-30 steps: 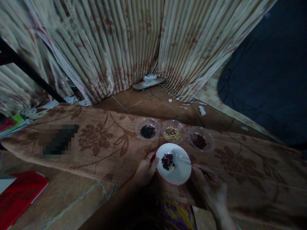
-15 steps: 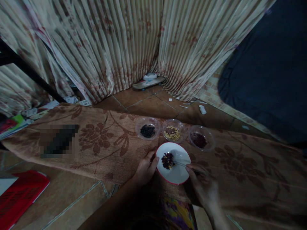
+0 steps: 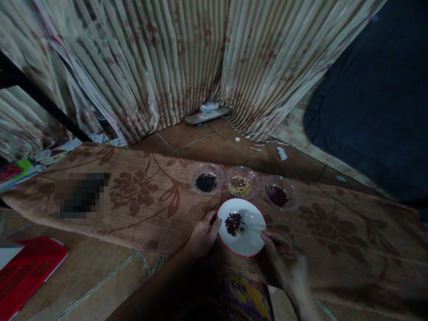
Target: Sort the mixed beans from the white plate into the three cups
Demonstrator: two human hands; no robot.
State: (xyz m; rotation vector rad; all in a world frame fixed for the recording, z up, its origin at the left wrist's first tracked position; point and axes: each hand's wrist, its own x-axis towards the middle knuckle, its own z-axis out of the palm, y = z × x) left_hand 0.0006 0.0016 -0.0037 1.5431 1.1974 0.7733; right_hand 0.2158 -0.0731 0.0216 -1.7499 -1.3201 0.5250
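My left hand [image 3: 204, 235] grips the left rim of a white bowl [image 3: 249, 244] with a red edge, thumb on the rim. A small heap of mixed dark, red and yellow beans [image 3: 233, 224] lies in the bowl, left of its middle. In my right hand [image 3: 284, 254] is a pair of thin metal tweezers [image 3: 253, 228], reaching over the bowl's right side. Their tips are at the heap's right edge, beside a dark bean; whether they pinch it I cannot tell. Behind stand clear plastic tubs of black beans [image 3: 205, 182], yellow beans [image 3: 240, 185] and dark red beans [image 3: 278, 195].
A brown flowered cloth [image 3: 167, 214] covers the long low table. At its left lies a blurred-out dark object [image 3: 83, 196]. Beyond are striped curtains [image 3: 187, 58], a skateboard [image 3: 207, 115] and white scraps on the tiled floor. A red bag [image 3: 36, 267] lies at lower left.
The tweezers have shifted slightly right, and their prongs look a little further apart. My left hand and the bowl have hardly moved.
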